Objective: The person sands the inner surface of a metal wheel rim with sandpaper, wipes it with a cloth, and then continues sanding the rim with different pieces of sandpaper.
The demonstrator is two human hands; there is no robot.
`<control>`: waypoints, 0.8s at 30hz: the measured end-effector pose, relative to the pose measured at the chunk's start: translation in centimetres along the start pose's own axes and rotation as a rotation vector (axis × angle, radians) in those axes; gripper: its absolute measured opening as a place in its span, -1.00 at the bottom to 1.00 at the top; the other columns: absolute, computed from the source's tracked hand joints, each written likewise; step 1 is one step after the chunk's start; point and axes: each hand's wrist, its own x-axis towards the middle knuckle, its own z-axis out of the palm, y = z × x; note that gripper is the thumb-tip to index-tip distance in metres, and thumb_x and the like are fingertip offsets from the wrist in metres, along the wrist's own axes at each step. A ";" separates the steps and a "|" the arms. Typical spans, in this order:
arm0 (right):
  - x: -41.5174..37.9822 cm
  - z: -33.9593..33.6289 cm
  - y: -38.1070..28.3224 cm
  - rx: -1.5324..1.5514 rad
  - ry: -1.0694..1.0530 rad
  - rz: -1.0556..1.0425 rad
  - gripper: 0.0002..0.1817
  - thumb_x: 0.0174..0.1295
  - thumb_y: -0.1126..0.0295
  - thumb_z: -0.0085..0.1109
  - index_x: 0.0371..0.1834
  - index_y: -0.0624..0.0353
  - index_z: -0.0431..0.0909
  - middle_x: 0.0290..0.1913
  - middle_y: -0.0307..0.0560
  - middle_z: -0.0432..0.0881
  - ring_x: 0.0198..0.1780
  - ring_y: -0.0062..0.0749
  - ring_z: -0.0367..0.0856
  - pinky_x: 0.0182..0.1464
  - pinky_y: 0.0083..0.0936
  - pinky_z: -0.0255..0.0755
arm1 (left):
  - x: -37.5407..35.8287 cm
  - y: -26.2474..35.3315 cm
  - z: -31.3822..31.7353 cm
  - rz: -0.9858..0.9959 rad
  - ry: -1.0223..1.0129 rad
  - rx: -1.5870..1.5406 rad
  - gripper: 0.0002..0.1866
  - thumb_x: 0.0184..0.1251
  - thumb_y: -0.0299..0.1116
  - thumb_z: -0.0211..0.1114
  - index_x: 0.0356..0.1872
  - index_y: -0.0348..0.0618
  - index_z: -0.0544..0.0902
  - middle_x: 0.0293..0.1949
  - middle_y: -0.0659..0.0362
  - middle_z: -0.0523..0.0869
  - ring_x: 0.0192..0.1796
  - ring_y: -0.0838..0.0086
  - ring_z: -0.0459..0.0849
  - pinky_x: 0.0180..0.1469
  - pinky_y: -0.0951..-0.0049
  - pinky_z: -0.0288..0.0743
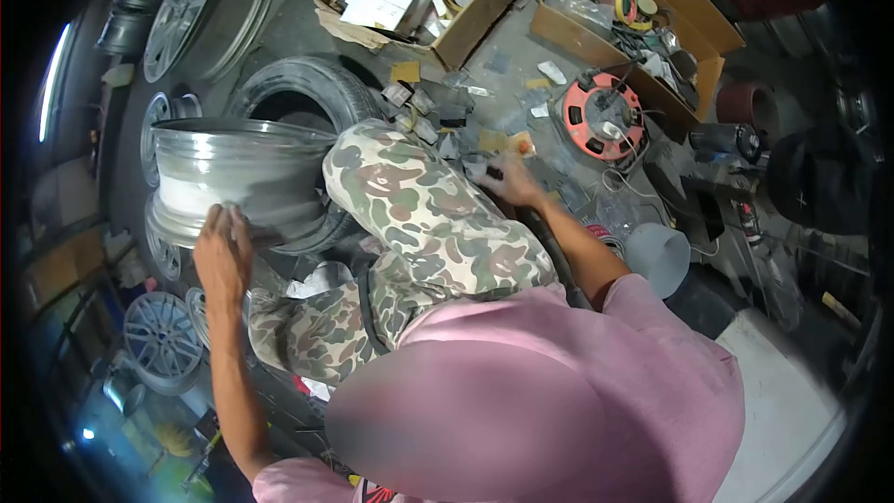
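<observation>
A bare metal wheel rim point(237, 172) lies on its side atop a tire point(307, 84), with a whitish, dull band around its barrel. My left hand point(224, 247) grips the rim's near lower edge, fingertips bunched against the metal. Whether something thin sits under those fingers is hidden. Beyond my camouflage-clad knee, my right hand point(512, 181) is low over scattered scraps, beside a small grey piece point(474, 167). Its fingers are bent and slightly blurred. An orange-stained tan sheet point(520, 143) lies just past it.
Two cardboard boxes point(480, 23) point(549, 28) full of odds and ends stand ahead. A red cable reel point(603, 117) with trailing cord is to the right, near a pale round container point(657, 259). More alloy wheels point(162, 335) line the left side. A white panel point(778, 410) is at lower right.
</observation>
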 end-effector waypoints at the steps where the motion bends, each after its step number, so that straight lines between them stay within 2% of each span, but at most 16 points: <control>1: 1.6 -0.9 0.5 0.012 0.109 0.036 -0.56 0.40 0.03 0.28 -0.02 0.24 0.75 0.03 0.33 0.63 0.15 0.23 0.57 0.18 -0.03 0.46 | -0.6 1.4 -0.3 0.014 0.012 -0.058 -0.77 0.57 -0.40 0.17 -0.24 -0.38 0.66 -0.26 -0.17 0.65 -0.28 -0.15 0.66 -0.20 0.00 0.52; 4: 8.0 -5.5 2.9 -0.196 0.371 0.171 -0.54 0.49 0.09 0.15 -0.09 0.36 0.74 -0.03 0.42 0.66 0.23 0.21 0.54 0.26 0.03 0.41 | -3.4 4.7 -1.2 0.066 0.137 -0.188 -0.85 0.51 -0.49 0.21 -0.25 -0.37 0.67 -0.29 -0.13 0.63 -0.30 -0.08 0.65 -0.20 0.06 0.51; 6: 11.9 -10.0 3.9 -0.773 0.069 0.174 -0.48 0.55 0.06 -0.05 -0.13 0.28 0.79 -0.06 0.26 0.77 0.07 0.15 0.69 0.38 0.05 0.33 | -5.7 5.1 -1.4 0.023 0.192 -0.160 -0.87 0.50 -0.50 0.23 -0.24 -0.35 0.69 -0.25 -0.07 0.67 -0.24 -0.02 0.69 -0.12 0.11 0.54; 8: 16.0 -9.2 10.2 -0.774 -0.043 0.306 -0.39 0.58 0.00 -0.16 -0.15 0.26 0.81 -0.10 0.28 0.80 0.11 0.14 0.73 0.39 0.01 0.38 | -8.5 4.6 -1.3 -0.180 0.266 -0.203 -0.82 0.55 -0.46 0.21 -0.19 -0.38 0.71 -0.15 -0.11 0.75 -0.12 -0.04 0.74 -0.01 0.15 0.57; 9: 16.9 -9.1 11.6 -0.657 -0.099 0.400 -0.34 0.57 -0.10 -0.17 -0.14 0.25 0.81 0.00 0.32 0.78 0.19 0.18 0.71 0.44 0.00 0.36 | -10.6 3.1 -0.8 -0.337 0.221 -0.207 -0.79 0.54 -0.42 0.23 -0.01 -0.35 0.72 0.05 -0.13 0.74 0.10 -0.06 0.70 0.17 0.12 0.53; 10: 17.9 -8.0 15.3 -0.623 -0.058 0.403 -0.31 0.50 -0.20 -0.09 -0.07 0.25 0.79 0.07 0.35 0.75 0.21 0.24 0.69 0.40 0.03 0.41 | -12.5 2.4 -0.3 -0.393 0.259 -0.191 -0.79 0.54 -0.42 0.23 -0.01 -0.35 0.72 0.05 -0.13 0.74 0.10 -0.06 0.70 0.17 0.12 0.53; 12: 18.5 -7.7 19.1 -0.695 -0.110 0.368 -0.29 0.44 -0.25 0.01 0.12 0.25 0.72 0.16 0.37 0.71 0.27 0.21 0.66 0.30 0.04 0.53 | -16.4 1.2 1.2 -0.608 0.272 -0.024 -0.63 0.54 -0.36 0.24 0.24 -0.33 0.64 0.24 -0.23 0.62 0.31 -0.12 0.57 0.44 0.07 0.37; 13: 17.7 -8.9 15.5 -0.689 -0.061 0.446 -0.36 0.41 -0.19 0.10 0.10 0.22 0.72 0.13 0.28 0.74 0.24 0.16 0.70 0.27 0.00 0.57 | -20.0 -0.3 3.3 -0.705 0.128 -0.098 -0.46 0.56 -0.29 0.24 0.47 -0.30 0.46 0.42 -0.31 0.46 0.47 -0.18 0.41 0.53 0.03 0.26; 14: 17.3 -8.8 15.8 -0.763 0.023 0.375 -0.46 0.36 -0.09 0.22 0.03 0.20 0.74 0.09 0.18 0.77 0.20 0.15 0.72 0.29 -0.02 0.56 | -20.9 0.8 3.9 -0.773 0.164 -0.227 -0.42 0.55 -0.28 0.25 0.50 -0.28 0.42 0.46 -0.31 0.42 0.50 -0.19 0.39 0.57 0.03 0.23; 15: 17.5 -9.2 15.2 -0.717 0.037 0.422 -0.53 0.29 -0.01 0.32 0.01 0.18 0.74 0.01 0.17 0.79 0.08 0.17 0.76 0.19 -0.01 0.61 | -21.2 1.6 3.5 -0.767 0.154 -0.206 -0.39 0.54 -0.28 0.26 0.52 -0.27 0.39 0.48 -0.32 0.39 0.53 -0.19 0.36 0.59 0.03 0.21; 16: 17.0 -9.7 13.7 -0.722 0.088 0.348 -0.59 0.28 0.08 0.34 -0.02 0.19 0.73 -0.05 0.19 0.78 0.02 0.18 0.77 0.10 -0.01 0.61 | -21.3 2.2 3.0 -0.757 0.139 -0.188 -0.37 0.53 -0.29 0.27 0.54 -0.27 0.36 0.51 -0.32 0.36 0.55 -0.20 0.33 0.60 0.03 0.18; 17: 16.5 -10.7 12.1 -0.729 0.139 0.276 -0.65 0.27 0.16 0.35 -0.04 0.21 0.73 -0.11 0.22 0.78 -0.04 0.19 0.77 0.01 0.00 0.62 | -20.8 2.5 2.8 -0.786 0.236 -0.206 -0.51 0.51 -0.34 0.28 0.38 -0.30 0.53 0.38 -0.24 0.53 0.46 -0.14 0.45 0.52 0.03 0.29; 18: 16.1 -11.5 10.4 -0.739 0.141 0.237 -0.65 0.27 0.16 0.35 -0.04 0.21 0.73 -0.11 0.22 0.78 -0.04 0.19 0.77 0.01 0.00 0.62 | -20.0 2.3 2.4 -0.819 0.257 -0.208 -0.51 0.51 -0.34 0.28 0.38 -0.30 0.53 0.38 -0.24 0.53 0.46 -0.14 0.45 0.52 0.03 0.29; 20: 15.4 -12.3 6.0 -0.338 0.350 0.059 -0.79 0.26 0.35 0.33 -0.12 0.22 0.72 -0.22 0.24 0.75 -0.15 0.21 0.75 -0.13 0.01 0.57 | -18.1 1.7 1.5 -0.664 0.297 -0.431 -0.73 0.48 -0.41 0.30 0.10 -0.31 0.70 0.15 -0.11 0.70 0.28 -0.05 0.62 0.35 0.05 0.45; 22: 14.3 -13.2 -2.8 -0.202 0.371 0.045 -0.80 0.25 0.41 0.33 -0.10 0.22 0.71 -0.22 0.23 0.76 -0.14 0.18 0.76 -0.10 0.00 0.57 | -15.0 2.8 1.6 -0.608 0.357 -0.600 -0.86 0.45 -0.45 0.30 -0.13 -0.31 0.75 -0.05 -0.02 0.77 0.08 0.03 0.71 0.19 0.09 0.53; 24: 13.9 -13.7 -7.4 -0.069 0.393 0.045 -0.81 0.24 0.47 0.33 -0.09 0.22 0.70 -0.22 0.21 0.77 -0.13 0.15 0.77 -0.08 -0.01 0.58 | -12.4 3.1 1.8 -0.539 0.360 -0.674 -0.85 0.45 -0.45 0.31 -0.10 -0.29 0.75 -0.04 -0.03 0.77 0.07 0.04 0.72 0.18 0.13 0.54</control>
